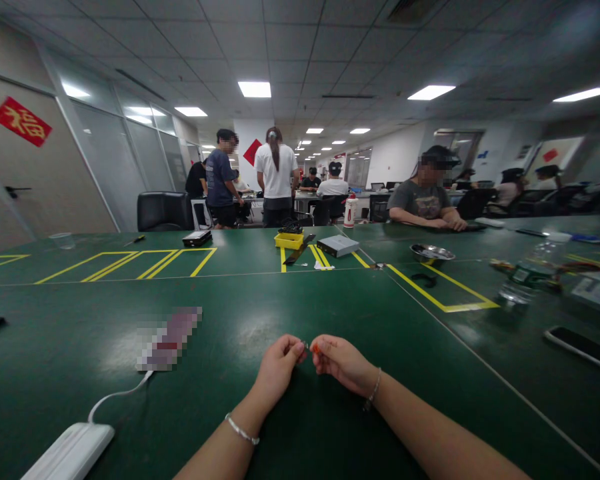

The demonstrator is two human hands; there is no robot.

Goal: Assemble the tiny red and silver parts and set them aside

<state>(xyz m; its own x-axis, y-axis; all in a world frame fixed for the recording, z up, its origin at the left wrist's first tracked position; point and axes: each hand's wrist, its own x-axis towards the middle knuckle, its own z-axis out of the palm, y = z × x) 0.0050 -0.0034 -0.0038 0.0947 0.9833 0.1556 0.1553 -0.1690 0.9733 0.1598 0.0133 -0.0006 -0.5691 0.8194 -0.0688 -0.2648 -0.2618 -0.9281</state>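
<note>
Both my hands rest on the green table [300, 307] close to its near edge, fingertips meeting. My left hand [276, 371] is pinched shut, thumb against forefinger. My right hand [341, 362] is also pinched shut, and a tiny orange-tipped piece [314, 348] shows between the two sets of fingertips. What that small piece is I cannot make out. Each wrist wears a thin bracelet.
A white power bank [70, 452] with a cable lies near left, next to a blurred-out flat object [169, 339]. A phone [583, 348] lies at right. Farther off are a yellow tray [289, 239], a box [337, 246], a metal bowl [431, 253], a water bottle [527, 275], yellow floor-tape markings, and a seated person [425, 197].
</note>
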